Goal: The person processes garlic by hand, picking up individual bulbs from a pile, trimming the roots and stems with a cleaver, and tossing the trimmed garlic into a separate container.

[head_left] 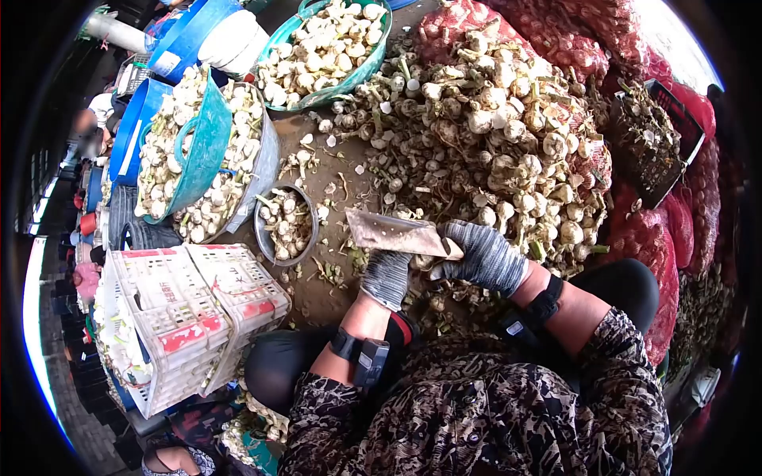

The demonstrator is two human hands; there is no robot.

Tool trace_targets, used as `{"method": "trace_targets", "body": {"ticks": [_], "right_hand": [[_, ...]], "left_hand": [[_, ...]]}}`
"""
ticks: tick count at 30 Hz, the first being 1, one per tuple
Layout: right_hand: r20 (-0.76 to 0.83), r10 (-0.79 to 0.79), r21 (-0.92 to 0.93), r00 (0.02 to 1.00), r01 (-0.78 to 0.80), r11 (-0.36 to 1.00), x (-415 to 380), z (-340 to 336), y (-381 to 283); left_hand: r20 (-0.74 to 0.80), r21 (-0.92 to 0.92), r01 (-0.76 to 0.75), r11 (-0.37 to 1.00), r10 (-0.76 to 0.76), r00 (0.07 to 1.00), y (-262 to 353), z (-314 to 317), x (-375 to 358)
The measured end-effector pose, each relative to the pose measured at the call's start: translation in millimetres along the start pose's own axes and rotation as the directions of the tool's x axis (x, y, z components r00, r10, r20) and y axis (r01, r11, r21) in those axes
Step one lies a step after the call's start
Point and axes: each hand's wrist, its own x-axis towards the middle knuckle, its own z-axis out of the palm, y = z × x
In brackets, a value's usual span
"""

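Observation:
My right hand (482, 255), in a grey knitted glove, is closed round the narrow end of a broad knife (394, 234). Its flat, whitish, dirt-smeared blade points left. Under the blade is my left hand (386, 278), gloved the same way. The blade covers its fingers, so whether they hold anything is hidden. Just beyond both hands lies a large heap of garlic bulbs (508, 127), some with stalk stubs and loose skins.
A small round bucket (308, 238) of garlic pieces stands left of my hands. Behind it are green baskets (208, 151) full of bulbs. White plastic crates (202, 349) sit at my left knee. Red mesh sacks (647, 262) line the right, near a black crate (665, 186).

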Motion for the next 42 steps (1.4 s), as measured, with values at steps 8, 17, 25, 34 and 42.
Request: {"method": "trace_targets", "body": {"ticks": [8,17,25,34,42], "right_hand": [[0.088,0.398,-0.334,0.913,-0.349,0.875,-1,0,39],[-0.158,0.499,0.351,0.852,-0.424,0.835,1,-19,46],[-0.226,0.541,0.456,0.810,-0.404,0.794,14,-31,65],[-0.155,0.555,0.487,0.817,-0.426,0.762,19,-25,77],[-0.158,0.574,0.462,0.803,-0.454,0.762,25,-23,66]], "left_hand": [[-0.119,-0.414,0.375,0.829,-0.458,0.881,6,-12,-4],[-0.333,-0.942,-0.242,0.234,-0.548,0.768,-48,-144,166],[0.006,0.265,0.003,0.964,-0.005,1.000,-108,96,169],[0.304,0.716,-0.062,0.695,-0.230,0.925,-218,103,25],[0.001,0.219,0.393,0.893,-0.403,0.915,-150,73,161]]}}
